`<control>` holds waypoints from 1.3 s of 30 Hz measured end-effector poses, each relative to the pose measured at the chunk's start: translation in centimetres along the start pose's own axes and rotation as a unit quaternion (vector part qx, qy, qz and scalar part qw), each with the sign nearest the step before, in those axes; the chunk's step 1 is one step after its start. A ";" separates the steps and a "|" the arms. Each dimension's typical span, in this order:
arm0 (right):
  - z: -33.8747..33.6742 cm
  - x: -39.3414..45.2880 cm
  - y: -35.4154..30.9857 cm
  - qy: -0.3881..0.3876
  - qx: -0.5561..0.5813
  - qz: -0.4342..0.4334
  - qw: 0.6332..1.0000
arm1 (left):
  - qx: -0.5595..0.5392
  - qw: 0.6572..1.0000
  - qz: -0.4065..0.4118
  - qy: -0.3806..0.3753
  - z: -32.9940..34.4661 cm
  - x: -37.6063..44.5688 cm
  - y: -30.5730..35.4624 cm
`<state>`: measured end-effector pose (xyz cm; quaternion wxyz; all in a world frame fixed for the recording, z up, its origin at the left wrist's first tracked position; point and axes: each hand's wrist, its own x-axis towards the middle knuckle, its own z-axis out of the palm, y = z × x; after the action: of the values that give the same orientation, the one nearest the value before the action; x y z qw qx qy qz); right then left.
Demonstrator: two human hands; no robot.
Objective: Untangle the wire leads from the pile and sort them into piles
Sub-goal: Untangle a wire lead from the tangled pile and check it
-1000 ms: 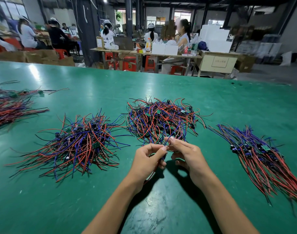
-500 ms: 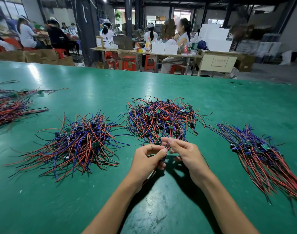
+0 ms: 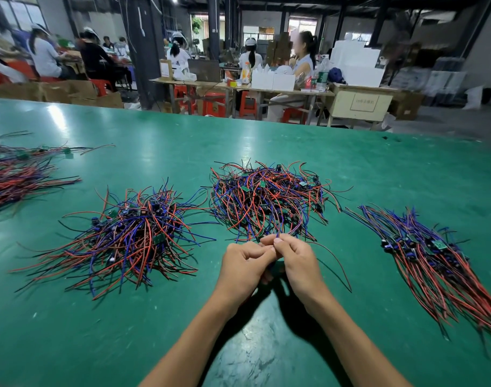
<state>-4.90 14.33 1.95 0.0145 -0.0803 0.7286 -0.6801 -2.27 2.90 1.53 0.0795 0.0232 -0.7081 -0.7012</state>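
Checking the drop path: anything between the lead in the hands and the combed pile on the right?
Nothing visible. Both the left hand and right hand pinch a wire lead at the near edge of the tangled pile. Only bare green table lies between them and the sorted pile to the right.

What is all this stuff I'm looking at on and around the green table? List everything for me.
table: one, green, fills the foreground.
tangled wire pile: one, red, blue and black, centre, just beyond the hands.
spread wire pile: one, same colours, left of centre.
aligned wire bundle: one, same colours, right side.
far wire bundle: one, mostly red, left edge.
loose wire lead: one, dark red, trailing right from the hands.
work tables: several, wooden, background, with seated people, red stools, white boxes.
left hand: one, pinching wire.
right hand: one, pinching wire.
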 end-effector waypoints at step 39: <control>-4.9 1.0 -1.2 0.102 0.126 -0.002 0.987 | 0.203 0.976 0.075 -0.004 -3.2 0.5 -0.1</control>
<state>-6.38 19.00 3.57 -0.0515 -0.0097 0.6347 -0.7710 -2.27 -0.32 1.44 0.1230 -0.0172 -0.8355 -0.5353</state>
